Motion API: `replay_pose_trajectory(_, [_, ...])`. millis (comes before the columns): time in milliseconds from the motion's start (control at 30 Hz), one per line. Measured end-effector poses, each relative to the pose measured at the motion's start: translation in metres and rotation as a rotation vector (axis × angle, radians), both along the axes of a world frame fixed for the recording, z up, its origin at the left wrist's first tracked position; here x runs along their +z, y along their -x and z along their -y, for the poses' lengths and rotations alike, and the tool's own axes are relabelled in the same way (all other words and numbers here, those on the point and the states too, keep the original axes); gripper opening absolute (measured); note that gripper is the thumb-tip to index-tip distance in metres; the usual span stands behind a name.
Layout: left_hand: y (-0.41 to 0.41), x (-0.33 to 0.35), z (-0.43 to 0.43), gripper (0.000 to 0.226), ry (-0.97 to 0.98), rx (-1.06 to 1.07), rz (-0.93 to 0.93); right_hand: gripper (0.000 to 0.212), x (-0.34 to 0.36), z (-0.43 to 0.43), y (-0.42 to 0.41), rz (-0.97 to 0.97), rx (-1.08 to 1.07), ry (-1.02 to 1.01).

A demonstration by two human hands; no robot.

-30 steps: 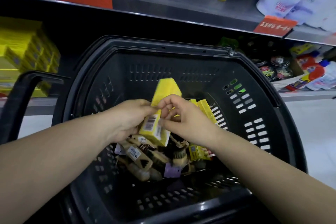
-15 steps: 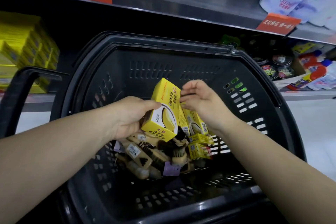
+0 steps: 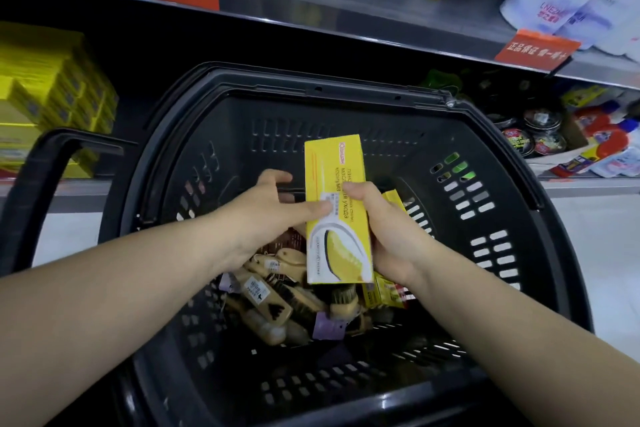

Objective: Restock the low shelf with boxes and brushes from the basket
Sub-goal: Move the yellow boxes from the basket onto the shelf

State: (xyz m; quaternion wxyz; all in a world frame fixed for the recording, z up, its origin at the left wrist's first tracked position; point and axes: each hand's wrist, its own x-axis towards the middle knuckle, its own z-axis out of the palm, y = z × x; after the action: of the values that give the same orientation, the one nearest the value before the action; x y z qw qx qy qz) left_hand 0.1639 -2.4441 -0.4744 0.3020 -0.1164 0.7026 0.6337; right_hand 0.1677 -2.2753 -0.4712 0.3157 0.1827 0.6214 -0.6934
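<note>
My right hand (image 3: 391, 239) is now joining my left hand (image 3: 263, 215), both pinching the yellow box (image 3: 337, 218) turned face-up, just above the brushes (image 3: 266, 291) in the basket (image 3: 311, 80); I'm judging it ready for the low shelf (image 3: 86, 189) beyond.

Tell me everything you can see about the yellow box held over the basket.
The yellow box is a tall, slim carton, seemingly cardboard, with a product picture low on its front, lettering running lengthwise and a white label mid-face. It is held nearly upright over the brushes in the basket. The right hand grips its right edge, thumb in front; the left hand presses its left edge with the thumb.
</note>
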Motion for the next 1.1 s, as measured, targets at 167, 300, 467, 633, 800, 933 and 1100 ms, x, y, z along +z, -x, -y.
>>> replay_pose_trajectory(167, [0.000, 0.005, -0.002, 0.040, -0.366, 0.004, 0.195, 0.035, -0.006, 0.005, 0.001, -0.198, 0.052, -0.046])
replay_pose_trajectory(300, [0.004, -0.001, 0.000, 0.031, -0.285, 0.083, 0.170, 0.057, -0.015, -0.006, 0.021, -0.241, 0.166, -0.388])
replay_pose_trajectory(467, [0.007, -0.011, 0.004, 0.025, -0.098, 0.111, 0.155, 0.020, -0.065, -0.073, 0.066, -0.177, 0.513, -1.127])
replay_pose_trajectory(633, [0.013, -0.017, 0.001, 0.034, -0.070, 0.112, 0.157, 0.063, -0.136, -0.081, 0.055, 0.080, 0.707, -1.411])
replay_pose_trajectory(800, [0.019, -0.019, -0.005, 0.032, -0.061, 0.121, 0.181, 0.079, -0.157, -0.094, 0.061, 0.091, 0.440, -1.394])
replay_pose_trajectory(933, [0.022, -0.020, -0.010, 0.034, -0.065, 0.126, 0.201, 0.077, -0.163, -0.102, 0.060, 0.046, 0.275, -1.311])
replay_pose_trajectory(1100, [0.024, -0.020, -0.018, 0.027, -0.100, 0.130, 0.211, 0.062, -0.159, -0.094, 0.058, -0.029, 0.334, -1.290])
